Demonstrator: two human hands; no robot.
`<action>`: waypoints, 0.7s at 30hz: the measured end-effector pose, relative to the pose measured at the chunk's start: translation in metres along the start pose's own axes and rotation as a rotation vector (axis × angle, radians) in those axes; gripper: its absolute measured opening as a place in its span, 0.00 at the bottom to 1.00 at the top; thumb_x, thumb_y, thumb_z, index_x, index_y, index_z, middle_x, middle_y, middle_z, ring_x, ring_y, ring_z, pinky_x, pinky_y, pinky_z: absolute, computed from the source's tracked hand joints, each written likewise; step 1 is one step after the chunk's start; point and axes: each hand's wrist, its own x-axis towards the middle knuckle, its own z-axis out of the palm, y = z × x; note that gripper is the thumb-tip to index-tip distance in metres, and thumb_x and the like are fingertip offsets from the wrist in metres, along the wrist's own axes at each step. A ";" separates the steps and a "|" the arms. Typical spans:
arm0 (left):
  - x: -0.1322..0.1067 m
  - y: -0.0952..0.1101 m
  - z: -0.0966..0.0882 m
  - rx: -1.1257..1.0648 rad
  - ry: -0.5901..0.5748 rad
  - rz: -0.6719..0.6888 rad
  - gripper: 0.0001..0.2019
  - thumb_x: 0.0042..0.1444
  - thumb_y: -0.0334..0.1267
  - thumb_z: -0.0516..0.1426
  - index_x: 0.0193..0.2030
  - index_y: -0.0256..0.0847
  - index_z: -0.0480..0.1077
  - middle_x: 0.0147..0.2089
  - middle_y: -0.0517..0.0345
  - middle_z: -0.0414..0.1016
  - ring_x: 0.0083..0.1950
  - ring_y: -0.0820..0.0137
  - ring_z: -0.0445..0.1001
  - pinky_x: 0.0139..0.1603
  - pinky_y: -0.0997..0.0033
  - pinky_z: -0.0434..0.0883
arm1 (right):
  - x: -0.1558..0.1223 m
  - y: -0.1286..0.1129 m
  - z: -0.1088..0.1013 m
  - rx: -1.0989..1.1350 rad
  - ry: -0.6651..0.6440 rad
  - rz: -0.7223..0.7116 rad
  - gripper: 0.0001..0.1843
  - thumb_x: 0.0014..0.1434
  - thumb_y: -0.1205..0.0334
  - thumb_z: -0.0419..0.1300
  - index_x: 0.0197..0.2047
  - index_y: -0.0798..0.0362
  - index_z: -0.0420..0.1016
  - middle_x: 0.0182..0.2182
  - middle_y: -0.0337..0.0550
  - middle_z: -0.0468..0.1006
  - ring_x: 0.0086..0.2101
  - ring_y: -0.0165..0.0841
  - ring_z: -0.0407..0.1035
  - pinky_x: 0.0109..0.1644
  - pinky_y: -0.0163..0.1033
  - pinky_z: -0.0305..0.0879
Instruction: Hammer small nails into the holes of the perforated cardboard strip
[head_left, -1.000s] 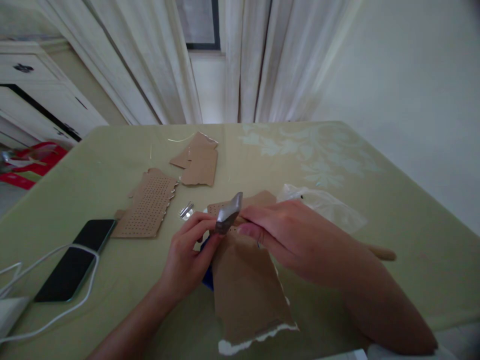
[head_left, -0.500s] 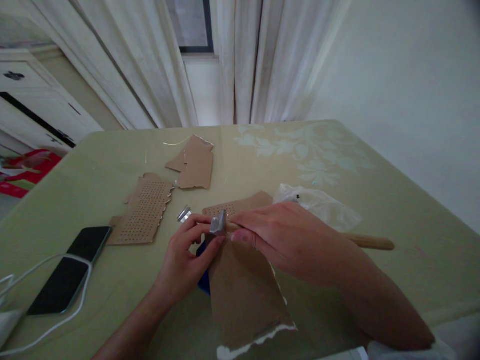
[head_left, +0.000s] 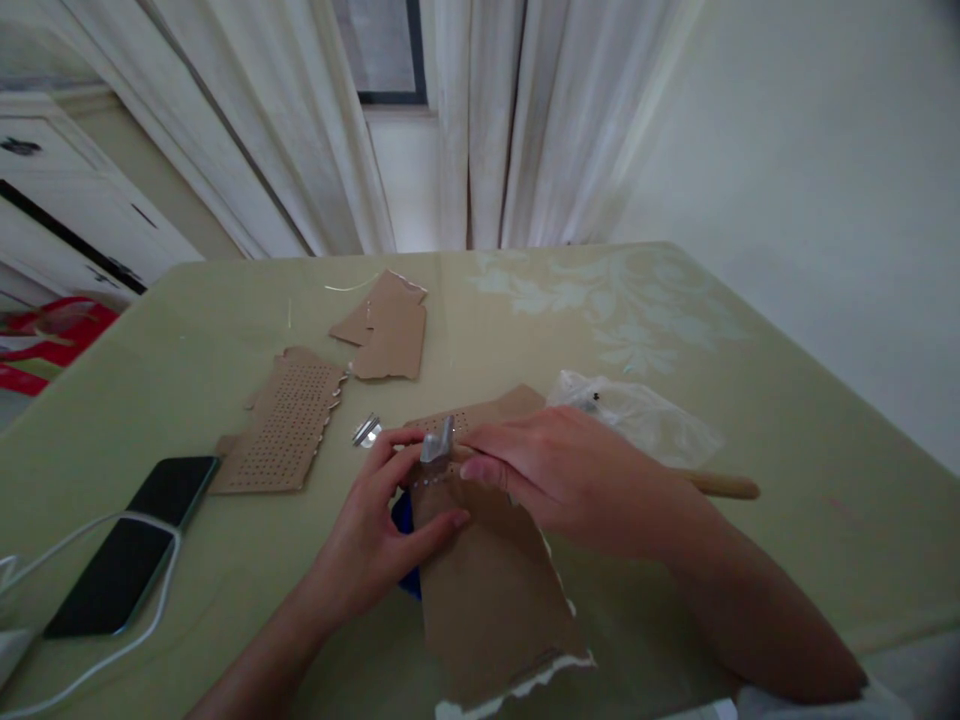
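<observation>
My right hand [head_left: 555,460] is closed round the wooden handle of a small hammer [head_left: 437,447], close to its grey metal head. Behind my wrist, the end of the handle sticks out to the right. The head rests at the upper edge of a brown cardboard piece [head_left: 495,590] with torn white edges. Beside the head, a row of small pale dots runs across the cardboard. My left hand [head_left: 382,530] holds the cardboard's upper left part, thumb laid on top and fingers by the hammer head. Something blue [head_left: 405,520] shows partly under the cardboard; its kind is hidden.
Left on the table lie a punched cardboard sheet [head_left: 281,430], a phone [head_left: 135,545] and a white cable [head_left: 169,590] over it. Small metal strips [head_left: 367,430] lie near my left fingers. Further back are cardboard scraps [head_left: 394,335]; a clear plastic bag [head_left: 645,415] is at right.
My left thumb has moved off the hammer head and spread right across the cardboard, uncovering the row of dots. The hammer handle's end has shifted slightly left.
</observation>
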 end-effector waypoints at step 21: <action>0.006 0.010 -0.008 -0.052 0.249 0.020 0.12 0.73 0.46 0.61 0.58 0.47 0.75 0.58 0.48 0.77 0.55 0.59 0.76 0.50 0.60 0.76 | -0.010 0.001 -0.024 -0.009 0.114 0.025 0.16 0.82 0.58 0.55 0.52 0.50 0.86 0.44 0.45 0.91 0.40 0.37 0.81 0.46 0.41 0.66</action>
